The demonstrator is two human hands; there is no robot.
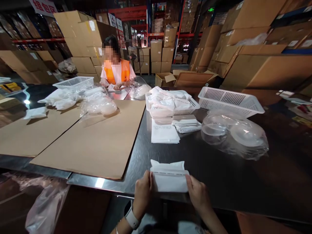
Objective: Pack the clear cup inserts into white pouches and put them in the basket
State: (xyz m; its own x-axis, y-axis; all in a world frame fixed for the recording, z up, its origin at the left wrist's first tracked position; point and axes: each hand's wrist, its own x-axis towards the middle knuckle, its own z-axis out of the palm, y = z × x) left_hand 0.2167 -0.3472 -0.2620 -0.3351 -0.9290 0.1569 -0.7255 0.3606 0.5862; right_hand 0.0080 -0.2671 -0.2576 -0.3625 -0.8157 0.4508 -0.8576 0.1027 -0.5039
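From my head view I have the white packet [170,182] stretched between both hands, at the near edge of the dark metal worktop [190,159]. My left hand [143,188] pinches its left side, thumb toward me, and my right hand [198,191] grips the right side the same way, so both are closed on it. I read a line of small dark print across the packet, though the characters are too small for me to make out; a part with two pointed corners sticks up behind it. I can't tell whether its lower edge touches the metal. On my left wrist I see a pale watch [132,218]. Beyond the packet lie a neat stack of flat white bags [164,131] and, just beside it, a looser pile [186,126], both in front of a white basket [159,113] heaped with more. To the right I see clear plastic wrap [253,149] around rounded translucent containers [243,132]; to the left, brown cardboard [97,143]. Across from me sits a person in an orange vest [125,70].
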